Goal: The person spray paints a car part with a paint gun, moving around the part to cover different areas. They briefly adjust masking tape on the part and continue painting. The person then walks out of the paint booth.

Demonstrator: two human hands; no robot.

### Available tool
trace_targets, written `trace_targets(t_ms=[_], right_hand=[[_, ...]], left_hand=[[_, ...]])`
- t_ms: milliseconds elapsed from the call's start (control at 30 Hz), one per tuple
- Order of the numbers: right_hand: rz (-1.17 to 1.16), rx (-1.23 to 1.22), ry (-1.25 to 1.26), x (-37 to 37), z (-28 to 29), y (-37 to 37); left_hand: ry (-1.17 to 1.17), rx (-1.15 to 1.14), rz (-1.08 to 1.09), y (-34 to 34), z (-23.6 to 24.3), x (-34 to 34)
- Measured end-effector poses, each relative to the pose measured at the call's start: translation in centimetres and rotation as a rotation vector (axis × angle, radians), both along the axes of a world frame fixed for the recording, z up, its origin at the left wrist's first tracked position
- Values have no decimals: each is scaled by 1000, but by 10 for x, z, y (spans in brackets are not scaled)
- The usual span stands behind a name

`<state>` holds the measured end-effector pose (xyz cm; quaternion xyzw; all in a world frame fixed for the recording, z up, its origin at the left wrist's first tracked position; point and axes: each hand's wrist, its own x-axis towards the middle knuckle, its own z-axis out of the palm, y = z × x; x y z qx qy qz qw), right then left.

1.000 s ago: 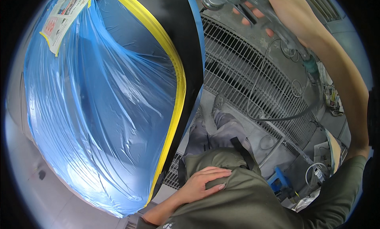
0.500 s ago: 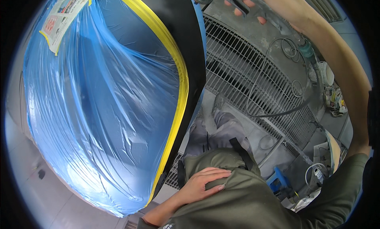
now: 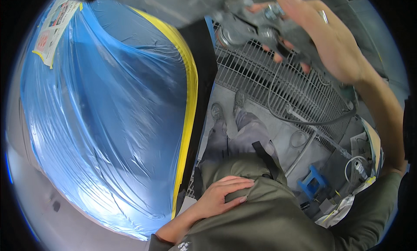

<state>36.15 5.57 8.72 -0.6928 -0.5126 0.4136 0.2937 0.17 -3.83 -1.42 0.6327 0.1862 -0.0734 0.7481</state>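
Observation:
High in the view, my right hand (image 3: 328, 42) grips a grey metal spray gun (image 3: 256, 27), its fingers wrapped round the handle; the gun's blurred dark upper part reaches left over a panel wrapped in blue plastic sheet (image 3: 100, 121). Yellow tape (image 3: 190, 99) runs along a bare black edge (image 3: 204, 82) of that panel, and printed paper (image 3: 47, 38) is taped at its upper left. A dark hose (image 3: 304, 120) hangs below the gun. My left hand (image 3: 221, 196) lies flat on the front of my olive garment, fingers stretched out and holding nothing.
Metal floor grating (image 3: 278, 82) lies right of the panel, with my shoes (image 3: 217, 112) beside it. At the lower right are a blue plastic frame (image 3: 312, 181), a white cable with a connector (image 3: 359, 166), a tan board (image 3: 372, 140) and crumpled paper and plastic.
My right hand has brought the spray gun down and leftward, so it now overlaps the top of the wrapped panel. My left hand has stayed on my front.

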Motion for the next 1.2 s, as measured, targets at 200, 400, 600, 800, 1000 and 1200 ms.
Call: trace_targets(t_ms=[200, 400, 600, 800, 1000, 1200], right_hand=[[-55, -196, 183, -15, -17, -63], [-62, -67, 233, 0, -33, -55], [-145, 221, 3, 28, -42, 11], [-244, -27, -13, 60, -21, 59], [-163, 186, 54, 56, -30, 82], [-158, 10, 173, 53, -45, 22]], left_hand=[[-1, -14, -41, 3, 0, -7], [7, -12, -39, -1, -1, -5], [39, 0, -17, -6, 0, 3], [85, -32, 9, -10, 3, 7], [88, -24, 0, -14, 4, 8], [72, -6, -26, -12, 2, 4]])
